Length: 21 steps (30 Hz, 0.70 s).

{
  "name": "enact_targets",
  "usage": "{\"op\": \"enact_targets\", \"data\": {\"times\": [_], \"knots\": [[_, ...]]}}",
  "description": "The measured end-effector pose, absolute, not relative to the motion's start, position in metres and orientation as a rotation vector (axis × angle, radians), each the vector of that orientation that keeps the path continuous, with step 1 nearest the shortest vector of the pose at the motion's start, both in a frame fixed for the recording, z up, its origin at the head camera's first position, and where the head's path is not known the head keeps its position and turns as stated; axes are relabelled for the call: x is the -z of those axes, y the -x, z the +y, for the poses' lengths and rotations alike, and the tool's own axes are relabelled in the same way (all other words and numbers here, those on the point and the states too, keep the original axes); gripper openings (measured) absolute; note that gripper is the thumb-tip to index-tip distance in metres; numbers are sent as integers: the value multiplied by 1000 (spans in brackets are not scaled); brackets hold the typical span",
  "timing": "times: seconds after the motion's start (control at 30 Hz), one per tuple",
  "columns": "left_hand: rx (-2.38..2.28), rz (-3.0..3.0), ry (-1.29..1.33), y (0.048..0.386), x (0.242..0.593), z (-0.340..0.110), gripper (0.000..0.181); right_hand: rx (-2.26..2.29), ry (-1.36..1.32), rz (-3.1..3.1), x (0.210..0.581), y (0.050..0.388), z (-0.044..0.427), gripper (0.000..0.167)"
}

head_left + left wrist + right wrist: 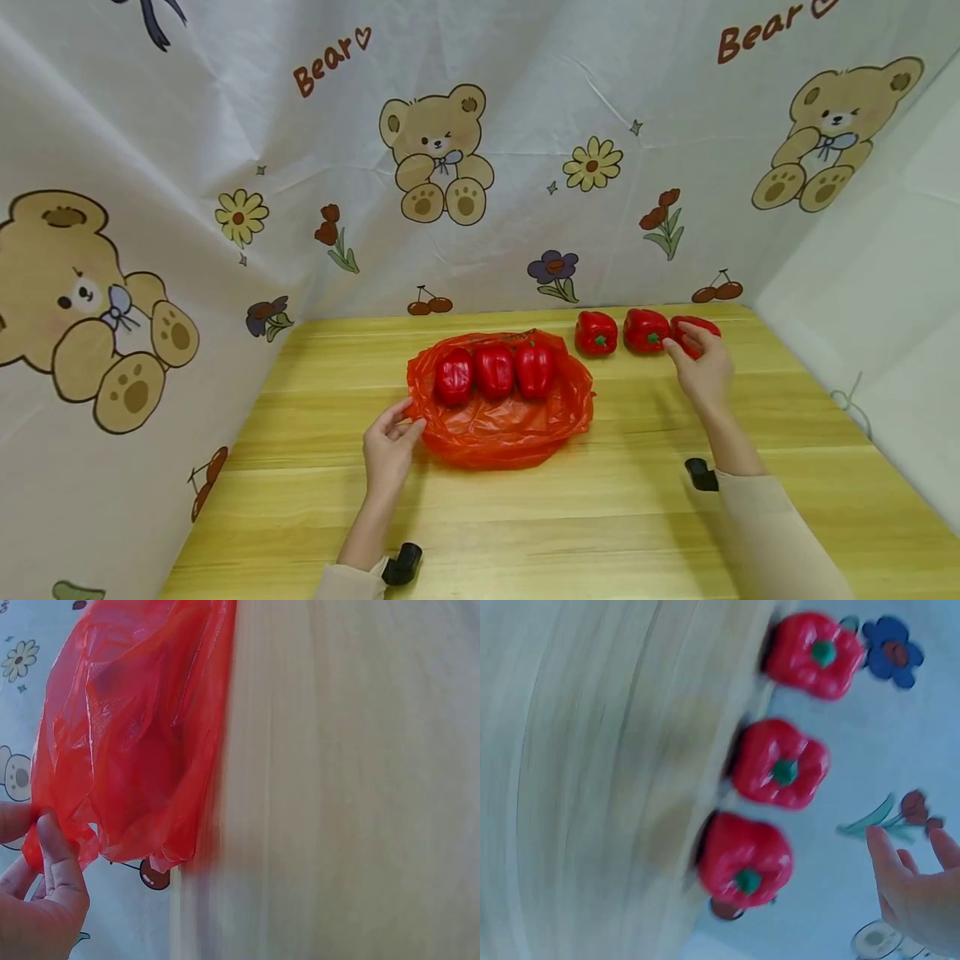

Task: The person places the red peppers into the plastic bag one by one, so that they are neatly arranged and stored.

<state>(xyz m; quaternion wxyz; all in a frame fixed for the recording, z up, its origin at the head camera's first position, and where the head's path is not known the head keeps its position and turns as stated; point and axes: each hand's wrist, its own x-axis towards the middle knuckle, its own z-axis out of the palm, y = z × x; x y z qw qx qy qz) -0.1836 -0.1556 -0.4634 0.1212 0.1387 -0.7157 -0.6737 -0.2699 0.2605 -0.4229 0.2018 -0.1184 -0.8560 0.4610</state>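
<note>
An orange-red plastic bag [495, 450] lies open on the table, with three red bell peppers [493, 372] in a row inside. My left hand [390, 450] pinches the bag's left rim; in the left wrist view, the thumb and fingers of the left hand [49, 900] hold the thin plastic [142, 750]. Three more red peppers with green stems [596, 333] stand in a row right of the bag. Over the rightmost one, partly covering it, is my right hand [703, 371]. The right wrist view shows the right hand [922, 892] with fingers apart, away from the peppers [780, 769].
The wooden table [555, 525] reaches back to a hanging white cloth [525, 208] printed with bears and flowers. This cloth also runs along the left side. A white surface [885, 292] with a thin cord borders the table on the right.
</note>
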Motion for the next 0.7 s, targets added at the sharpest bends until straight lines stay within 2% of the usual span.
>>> {"op": "enact_targets", "data": {"times": [0.37, 0.7], "knots": [[1961, -2092, -393, 184, 462, -158, 41, -1354, 658, -2268, 433, 312, 339, 52], [1956, -2085, -405, 185, 465, -158, 40, -1392, 570, -2538, 449, 330, 368, 63]]}}
